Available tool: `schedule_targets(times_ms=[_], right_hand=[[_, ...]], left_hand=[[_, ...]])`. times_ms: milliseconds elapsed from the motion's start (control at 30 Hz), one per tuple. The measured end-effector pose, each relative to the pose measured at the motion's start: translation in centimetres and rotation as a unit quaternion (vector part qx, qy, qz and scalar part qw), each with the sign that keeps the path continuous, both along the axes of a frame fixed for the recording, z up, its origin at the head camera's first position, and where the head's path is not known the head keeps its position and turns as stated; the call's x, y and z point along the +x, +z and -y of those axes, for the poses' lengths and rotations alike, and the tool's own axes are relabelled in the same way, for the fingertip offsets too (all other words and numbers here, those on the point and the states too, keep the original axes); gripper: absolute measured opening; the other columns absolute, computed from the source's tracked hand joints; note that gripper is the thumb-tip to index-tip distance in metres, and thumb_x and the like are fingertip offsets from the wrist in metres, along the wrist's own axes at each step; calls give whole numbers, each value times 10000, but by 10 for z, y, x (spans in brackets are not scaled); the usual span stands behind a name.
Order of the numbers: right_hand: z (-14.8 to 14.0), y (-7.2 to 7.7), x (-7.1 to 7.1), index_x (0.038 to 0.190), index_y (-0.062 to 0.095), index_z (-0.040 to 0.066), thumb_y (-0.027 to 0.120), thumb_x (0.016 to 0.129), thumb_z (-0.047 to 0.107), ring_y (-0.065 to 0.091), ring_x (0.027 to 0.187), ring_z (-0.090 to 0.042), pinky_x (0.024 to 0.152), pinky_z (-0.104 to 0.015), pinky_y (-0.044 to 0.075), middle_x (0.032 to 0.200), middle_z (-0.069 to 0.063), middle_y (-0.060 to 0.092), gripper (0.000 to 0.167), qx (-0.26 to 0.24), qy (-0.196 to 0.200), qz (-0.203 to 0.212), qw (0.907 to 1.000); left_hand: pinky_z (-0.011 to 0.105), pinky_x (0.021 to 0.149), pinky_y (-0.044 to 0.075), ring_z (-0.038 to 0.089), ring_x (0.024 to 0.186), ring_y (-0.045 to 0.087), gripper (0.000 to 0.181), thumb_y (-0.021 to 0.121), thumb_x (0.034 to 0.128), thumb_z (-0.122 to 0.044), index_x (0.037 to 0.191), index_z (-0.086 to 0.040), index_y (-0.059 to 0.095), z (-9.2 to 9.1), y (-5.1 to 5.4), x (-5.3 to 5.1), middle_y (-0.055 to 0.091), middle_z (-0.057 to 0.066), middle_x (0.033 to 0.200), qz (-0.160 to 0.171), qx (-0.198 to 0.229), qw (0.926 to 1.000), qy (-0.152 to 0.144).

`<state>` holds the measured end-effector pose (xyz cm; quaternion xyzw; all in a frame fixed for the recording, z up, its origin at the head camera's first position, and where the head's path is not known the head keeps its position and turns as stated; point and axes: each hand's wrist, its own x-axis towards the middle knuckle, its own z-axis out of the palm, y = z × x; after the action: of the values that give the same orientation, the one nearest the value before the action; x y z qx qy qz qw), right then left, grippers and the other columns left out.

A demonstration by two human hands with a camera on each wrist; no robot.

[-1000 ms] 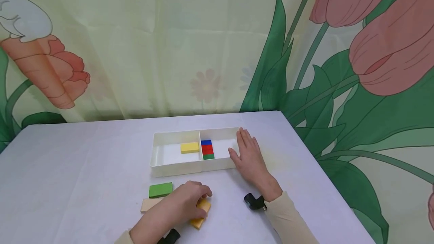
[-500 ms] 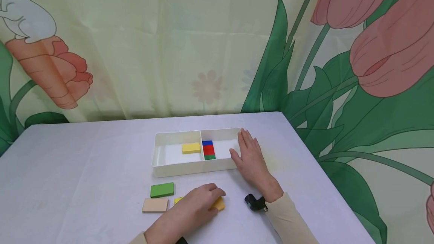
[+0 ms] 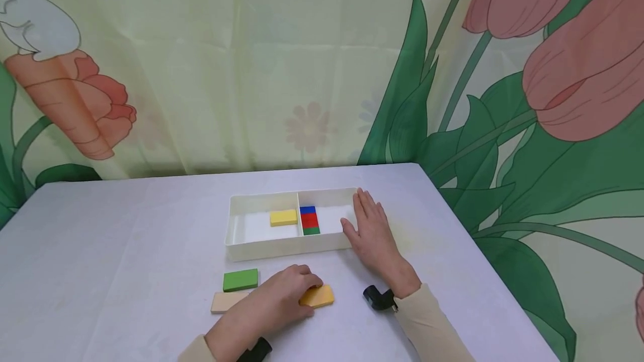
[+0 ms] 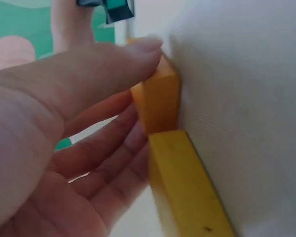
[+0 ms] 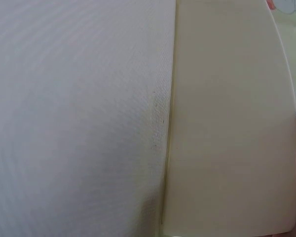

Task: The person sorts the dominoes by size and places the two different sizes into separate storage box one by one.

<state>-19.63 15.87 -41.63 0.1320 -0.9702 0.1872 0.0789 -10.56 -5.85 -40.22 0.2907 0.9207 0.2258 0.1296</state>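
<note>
My left hand [image 3: 276, 300] has thumb and fingers at opposite edges of an orange block [image 3: 318, 296], lying flat on the table below the tray. In the left wrist view the thumb overlaps the orange block [image 4: 160, 101], whose end meets a yellow block [image 4: 190, 185]; the hand hides that yellow block from the head view. Straight-fingered, my right hand [image 3: 374, 233] rests against the right end of the white tray [image 3: 287, 249]. The right wrist view shows the tray's wall [image 5: 229, 123] up close.
A divider splits the tray: a pale yellow block [image 3: 284, 218] lies left of it, and a blue, red and green stack or row [image 3: 309, 220] right of it. A green block [image 3: 240, 280] and a beige block [image 3: 226, 301] lie left of my left hand.
The orange block has shifted right and turned from steeply slanted to nearly level. My left hand moved right with it, then slightly back left, covering the yellow block. My right hand stays at the tray.
</note>
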Motion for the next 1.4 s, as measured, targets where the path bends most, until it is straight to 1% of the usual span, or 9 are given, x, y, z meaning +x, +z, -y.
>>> schedule_targets(times_ms=[167,233,467,633,833,967,1100,1200,1400], right_hand=[[0,0,0,1556,228,-2,474,1011,425,144,1543,-328,1249,-545,120,1658,-143,180,735,16,-13,-1,10000],[0,0,1,1556,228,-3,481,1010,419,148,1541,-332,1247,-546,122,1658,-144,181,736,28,-31,6,10000],[0,1,0,1561,215,3,476,1012,428,132,1547,-320,1253,-535,105,1661,-136,171,741,4,-63,43,10000],[-1,0,0,1562,209,6,470,1012,431,127,1548,-317,1253,-533,104,1662,-133,170,743,25,-106,94,9999],[0,1,-1,1561,215,5,469,1014,428,136,1546,-320,1252,-534,114,1661,-131,176,736,13,-74,46,10000],[1,1,-1,1565,202,14,462,1017,436,123,1550,-309,1257,-520,100,1666,-121,161,739,30,-73,106,9999],[1,1,0,1559,220,-1,476,1011,418,144,1544,-322,1254,-531,114,1661,-134,173,736,15,-93,29,10000],[1,2,0,1551,238,-16,490,1006,405,163,1537,-335,1249,-540,131,1654,-149,190,734,-14,-71,-60,10000],[-1,4,1,1552,233,-13,481,1009,415,149,1543,-324,1252,-536,119,1657,-142,183,734,-36,-18,-17,10000]], left_hand=[[235,872,559,108,968,608,348,828,803,-168,1129,-106,722,3,-6,-2,683,-26,1062,-416,354,9985,-49],[231,872,558,104,964,605,335,822,808,-160,1122,-97,725,3,-8,-2,682,-24,1055,-461,453,9979,-24],[195,815,556,36,862,591,321,832,784,-117,1089,-77,740,7,-12,-10,692,-25,998,-135,1110,9937,28],[193,805,550,17,862,572,309,813,798,-117,1098,-106,741,12,-10,-13,685,-60,999,149,1282,9914,199],[213,812,557,57,886,599,314,808,807,-116,1112,-106,736,18,5,-15,687,-59,1007,116,1595,9868,240],[236,821,564,91,911,630,323,797,812,-86,1126,-95,725,25,15,-13,696,-45,1042,-141,1846,9824,251],[235,818,572,89,910,642,335,801,807,-66,1129,-111,722,33,24,-13,701,-51,1055,-408,1966,9790,342],[236,813,576,83,904,639,342,806,807,-72,1134,-124,719,39,30,-14,697,-60,1046,-541,1931,9787,443],[232,789,581,100,875,644,362,816,801,-86,1147,-129,720,47,46,-20,691,-51,1016,-985,1695,9787,611]])
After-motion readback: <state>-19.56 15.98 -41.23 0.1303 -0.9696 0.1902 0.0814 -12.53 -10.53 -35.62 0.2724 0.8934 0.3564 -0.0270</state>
